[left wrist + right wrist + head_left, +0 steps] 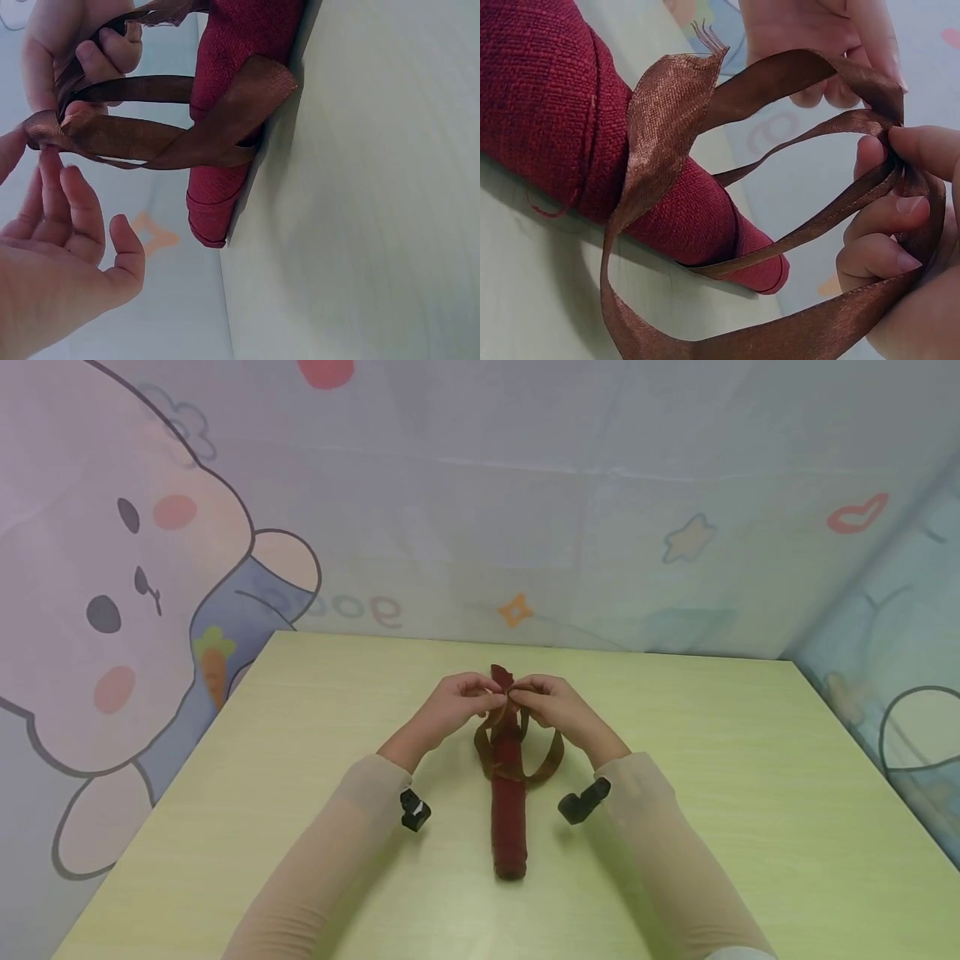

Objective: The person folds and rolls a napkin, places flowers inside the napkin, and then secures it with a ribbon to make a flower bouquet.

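Note:
A roll of dark red woven cloth (509, 827) lies lengthwise on the table, pointing away from me. Brown satin ribbon (667, 127) passes around the roll, and its lengths rise to both hands above the roll's far half. My left hand (462, 700) pinches the ribbon between thumb and fingertips. Close against it, my right hand (551, 702) also pinches the ribbon, with a strand running through its curled fingers in the right wrist view. One frayed ribbon end hangs over the cloth. Fingers partly hide the spot where the strands meet.
The pale yellow table (712, 760) reaches back to a printed curtain (465, 527) with a cartoon animal at the left. Small black wrist cameras (415, 810) sit by both sleeves, on either side of the roll.

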`<state>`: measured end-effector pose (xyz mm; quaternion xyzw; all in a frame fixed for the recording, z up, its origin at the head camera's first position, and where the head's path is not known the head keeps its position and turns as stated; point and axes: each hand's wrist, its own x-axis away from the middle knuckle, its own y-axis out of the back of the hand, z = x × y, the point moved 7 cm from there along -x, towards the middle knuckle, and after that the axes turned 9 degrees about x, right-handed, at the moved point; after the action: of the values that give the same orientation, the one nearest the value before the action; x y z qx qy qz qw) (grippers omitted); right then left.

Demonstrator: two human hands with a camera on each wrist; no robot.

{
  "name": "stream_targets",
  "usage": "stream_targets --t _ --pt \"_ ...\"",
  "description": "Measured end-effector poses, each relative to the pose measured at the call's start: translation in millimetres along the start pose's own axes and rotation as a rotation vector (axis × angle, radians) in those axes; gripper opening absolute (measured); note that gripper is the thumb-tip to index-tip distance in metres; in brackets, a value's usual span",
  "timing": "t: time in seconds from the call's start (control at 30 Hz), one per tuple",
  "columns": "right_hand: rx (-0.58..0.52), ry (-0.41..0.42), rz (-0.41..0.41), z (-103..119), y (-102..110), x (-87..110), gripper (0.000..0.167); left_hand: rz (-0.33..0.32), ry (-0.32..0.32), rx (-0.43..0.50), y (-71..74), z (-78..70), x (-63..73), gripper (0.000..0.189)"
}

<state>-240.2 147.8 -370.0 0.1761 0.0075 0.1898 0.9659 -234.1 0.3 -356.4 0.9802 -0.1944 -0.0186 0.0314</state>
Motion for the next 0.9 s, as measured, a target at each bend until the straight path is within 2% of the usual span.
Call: stream_targets --t 0.13,0.3,0.5,0.9 --pt "-0.009 0.006 0.009 -0.1 -0.2 0.4 0.024 -0.012 0.019 -0.036 -0.8 2.9 -1.6 0.03" --pt "-0.012 0.022 0.023 1.6 -0.6 1.5 0.025 0.018 0.044 -0.053 -4.3 6.6 -2.6 0.03" --pt "-0.018 0.002 0.025 1.2 -1.4 1.9 0.028 0.04 0.075 -0.082 -6.2 10.9 -2.2 0.029" --pt "-0.004 -0.015 0.023 -1.1 -1.9 1.3 0.029 0.002 0.076 -0.074 -4.7 11.0 -3.0 0.018"
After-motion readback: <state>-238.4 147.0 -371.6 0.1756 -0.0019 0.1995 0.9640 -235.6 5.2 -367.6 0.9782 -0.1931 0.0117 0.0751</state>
